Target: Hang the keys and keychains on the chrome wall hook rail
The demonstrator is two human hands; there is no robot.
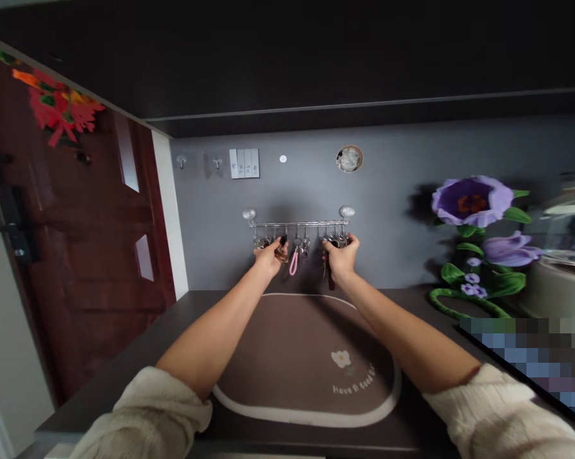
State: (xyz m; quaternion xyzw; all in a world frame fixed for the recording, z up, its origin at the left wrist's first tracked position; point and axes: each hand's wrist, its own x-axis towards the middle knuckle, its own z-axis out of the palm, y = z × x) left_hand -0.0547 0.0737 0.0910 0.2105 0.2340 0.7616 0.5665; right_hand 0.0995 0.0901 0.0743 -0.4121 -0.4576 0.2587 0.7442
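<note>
A chrome hook rack is fixed to the grey wall, with several bunches of keys hanging from it. My left hand is closed on a bunch of keys with a dark fob at the rack's left part. My right hand is closed on another bunch of keys at the right part, a dark strap hanging below it. Between my hands hang keys with a pink strap. Both arms reach straight out over the counter.
A brown oval mat lies on the dark counter. A large purple fabric flower stands at the right. A white switch panel and two small hooks sit higher on the wall. A dark red door is on the left.
</note>
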